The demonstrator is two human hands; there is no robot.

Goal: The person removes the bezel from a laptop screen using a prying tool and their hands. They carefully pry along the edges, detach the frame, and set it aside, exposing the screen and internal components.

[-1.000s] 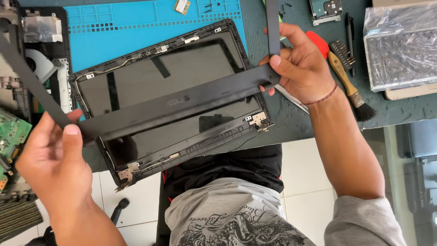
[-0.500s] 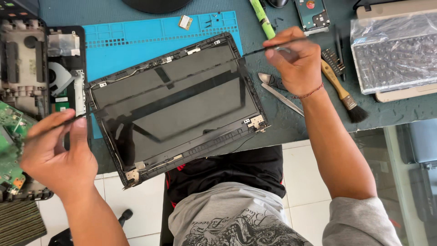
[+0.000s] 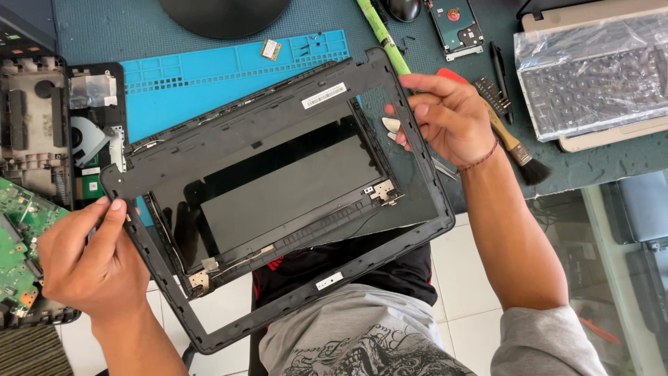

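I hold a black plastic laptop screen bezel (image 3: 259, 132), a thin rectangular frame, flat above the table's near edge. My left hand (image 3: 87, 261) pinches its left side. My right hand (image 3: 449, 118) grips its right side near the top corner. Through the frame's opening I see the dark laptop screen panel (image 3: 285, 202) with metal hinge brackets, lying in its lid on the blue work mat (image 3: 209, 80). The frame's lower edge hangs over my lap.
A disassembled laptop base (image 3: 42, 132) and green circuit board (image 3: 21, 244) lie left. Right: a brush (image 3: 515, 146), red-handled tool, a plastic-wrapped keyboard (image 3: 591, 76), a hard drive (image 3: 456, 24). A green stick (image 3: 383, 35) and dark round stand (image 3: 223, 14) sit at the back.
The bezel, held edge-on and seen as a thin strip, has turned flat to face the camera. Both hands have kept hold of its two sides.
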